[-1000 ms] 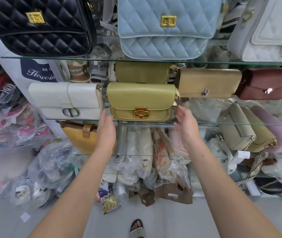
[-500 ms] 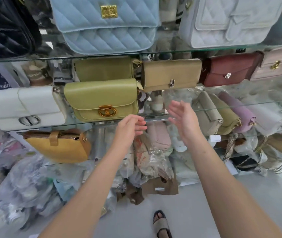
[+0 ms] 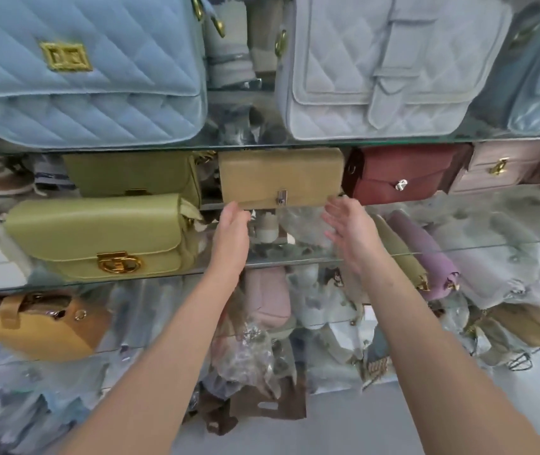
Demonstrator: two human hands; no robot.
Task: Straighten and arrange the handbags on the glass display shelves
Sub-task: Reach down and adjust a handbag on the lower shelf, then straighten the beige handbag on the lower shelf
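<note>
Both hands have come up and across from the yellow-green bag [image 3: 98,238], which they flanked a second ago, to the tan handbag [image 3: 280,177] one place to the right. That tan bag stands upright just under the top glass shelf [image 3: 262,146], its small silver clasp facing out, between a second green bag [image 3: 130,174] on its left and a dark red bag [image 3: 400,175] on its right. The left hand [image 3: 232,226] reaches to the tan bag's lower left corner with its fingers straight, the tips at the bottom edge. The right hand [image 3: 347,228] is spread, palm turned inward, just below the lower right corner; from here I cannot tell whether it touches. Neither hand grips anything. On the shelf above sit a blue quilted bag [image 3: 81,67] and a pale grey quilted bag [image 3: 377,67].
</note>
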